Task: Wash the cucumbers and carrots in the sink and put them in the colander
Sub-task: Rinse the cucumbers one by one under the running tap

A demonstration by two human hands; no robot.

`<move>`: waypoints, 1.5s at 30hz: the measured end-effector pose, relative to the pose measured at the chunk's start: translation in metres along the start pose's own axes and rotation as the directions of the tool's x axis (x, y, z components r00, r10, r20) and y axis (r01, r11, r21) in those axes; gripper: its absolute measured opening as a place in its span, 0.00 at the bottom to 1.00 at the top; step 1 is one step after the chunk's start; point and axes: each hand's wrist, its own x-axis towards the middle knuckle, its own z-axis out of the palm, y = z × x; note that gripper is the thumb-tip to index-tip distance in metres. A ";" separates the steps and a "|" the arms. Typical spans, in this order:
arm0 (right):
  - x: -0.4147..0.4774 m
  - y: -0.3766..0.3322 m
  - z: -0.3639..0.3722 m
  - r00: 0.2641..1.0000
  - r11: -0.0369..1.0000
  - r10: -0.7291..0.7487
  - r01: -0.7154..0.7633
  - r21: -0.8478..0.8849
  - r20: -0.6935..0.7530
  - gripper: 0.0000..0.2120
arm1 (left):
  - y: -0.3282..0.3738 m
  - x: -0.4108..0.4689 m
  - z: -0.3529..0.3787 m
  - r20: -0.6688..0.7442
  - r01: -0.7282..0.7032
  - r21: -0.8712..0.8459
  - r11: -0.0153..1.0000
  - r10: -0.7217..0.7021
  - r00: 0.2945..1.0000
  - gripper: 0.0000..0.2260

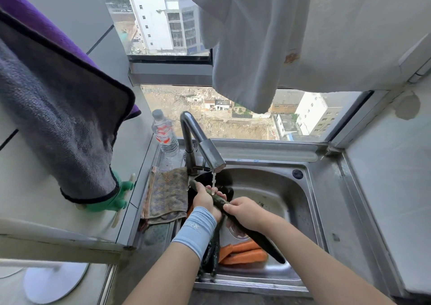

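At frame centre, both hands grip one cucumber point(235, 213) under the tap point(211, 155): left hand point(205, 199) near its top, right hand point(242, 211) mid-length. Best to rotate it, rubbing lengthwise under the stream.

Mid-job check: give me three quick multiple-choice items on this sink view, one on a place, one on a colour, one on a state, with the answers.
1. Where do the carrots lie?
A. on the windowsill
B. in the sink basin, at its near end
C. on the cloth

2. What colour is the band on the left forearm?
A. light blue
B. red
C. black

3. What is the tap doing?
A. it is off
B. it is hidden
C. it is running

Answers: 1 B, they rest on the basin floor below the cucumber; 2 A, the wristband is pale blue; 3 C, a thin stream falls onto the cucumber held by left hand and right hand.
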 end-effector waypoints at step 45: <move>0.019 0.012 -0.029 0.976 0.785 -0.206 0.118 -0.608 -0.077 0.21 | 0.048 -0.013 -0.024 0.311 -0.338 0.920 0.196 0.159 0.937 0.09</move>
